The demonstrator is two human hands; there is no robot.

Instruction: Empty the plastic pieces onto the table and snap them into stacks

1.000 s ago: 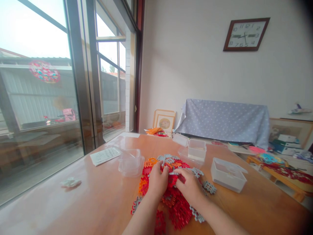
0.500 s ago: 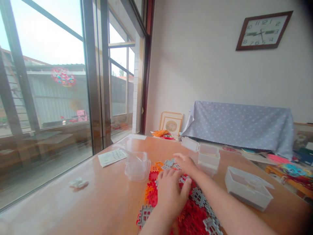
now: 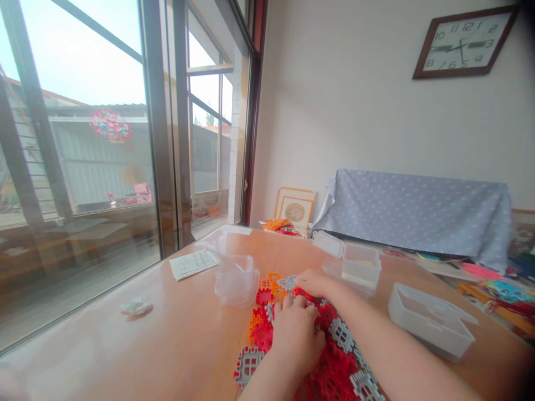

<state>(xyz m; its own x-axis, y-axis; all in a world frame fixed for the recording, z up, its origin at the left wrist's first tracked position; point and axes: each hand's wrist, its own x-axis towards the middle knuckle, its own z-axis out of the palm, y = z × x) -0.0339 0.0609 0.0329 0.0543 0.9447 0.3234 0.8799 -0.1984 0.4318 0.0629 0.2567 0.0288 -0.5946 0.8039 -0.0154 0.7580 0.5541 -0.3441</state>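
A heap of red interlocking plastic building pieces (image 3: 334,365) lies on the table in front of me, with orange pieces (image 3: 256,323) along its left side and grey ones (image 3: 341,334) along its right. My left hand (image 3: 295,328) rests over the middle of the heap, palm down, fingers a little apart and curved onto the pieces. Farther back, my right hand (image 3: 314,284) reaches across and lies on the far end, its fingertips by a grey piece (image 3: 288,283). Both palms hide the pieces beneath them. A grey square piece with a window grid (image 3: 249,366) sits at the near left.
Clear plastic tubs stand around the heap: one on the left (image 3: 236,281), one at the back right (image 3: 361,266) and a longer one (image 3: 430,323) at right. Printed cards (image 3: 194,264) and a small crumpled packet (image 3: 137,307) lie on the wooden table (image 3: 184,340). A window borders the left.
My left hand's thumb has drawn in and lower over the heap. The right hand has shifted slightly, showing more red pieces beside it. The view has tilted a little.
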